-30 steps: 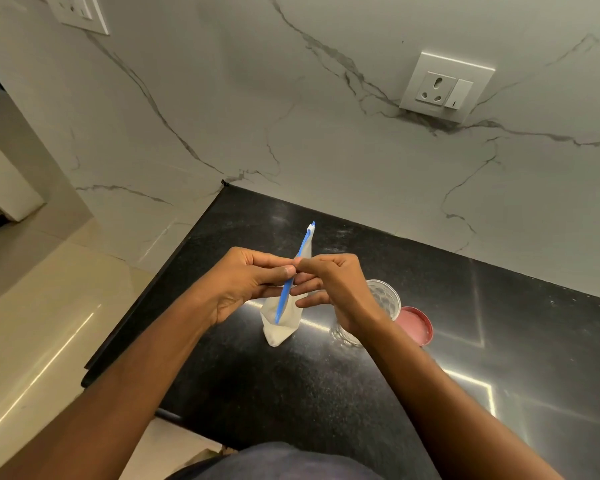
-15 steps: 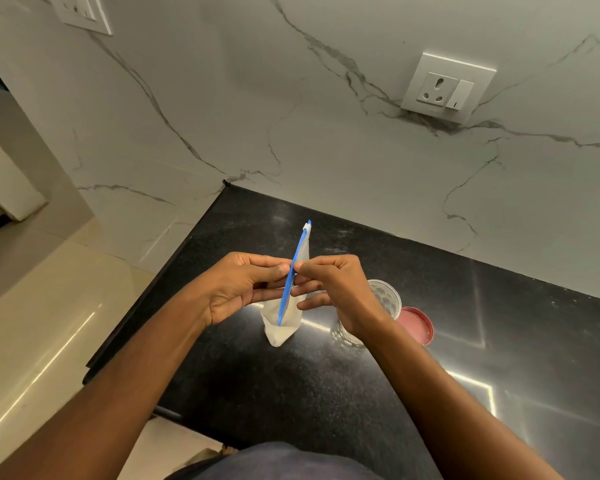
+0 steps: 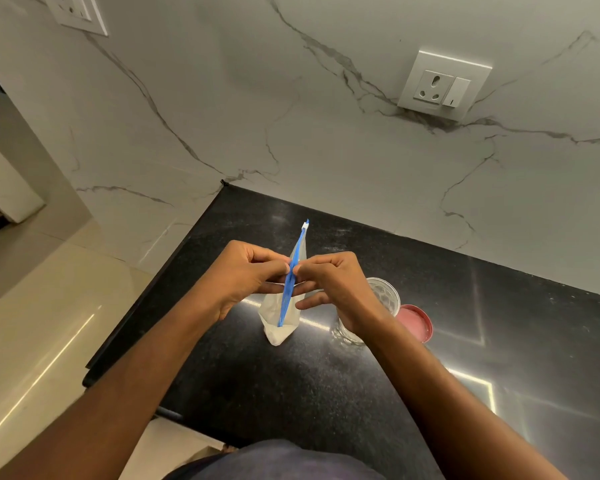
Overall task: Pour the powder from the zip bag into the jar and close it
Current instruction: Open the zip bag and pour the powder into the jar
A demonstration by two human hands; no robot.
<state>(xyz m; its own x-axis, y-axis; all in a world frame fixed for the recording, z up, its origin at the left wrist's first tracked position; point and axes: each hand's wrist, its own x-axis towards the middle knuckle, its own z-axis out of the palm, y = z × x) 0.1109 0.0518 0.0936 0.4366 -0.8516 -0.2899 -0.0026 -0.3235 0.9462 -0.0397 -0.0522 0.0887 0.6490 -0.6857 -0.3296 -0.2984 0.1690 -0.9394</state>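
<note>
A small clear zip bag [image 3: 277,322] with white powder and a blue zip strip stands upright above the black counter [image 3: 291,393]. My left hand [image 3: 238,275] pinches one side of the strip near its middle, and my right hand [image 3: 336,285] pinches the other side. A white slider sits at the strip's far top end. An open clear glass jar [image 3: 383,294] stands just right of the bag, partly hidden behind my right wrist. Its pink lid [image 3: 414,322] lies flat on the counter beside the jar.
A white marble wall with a socket [image 3: 442,86] rises behind the counter. The counter's left edge drops to a beige floor [image 3: 32,323]. A second switch plate [image 3: 77,12] is at the top left.
Both hands stay pinched on the zip strip. The bag's top has shifted slightly; the strip stands a little more upright than a second ago.
</note>
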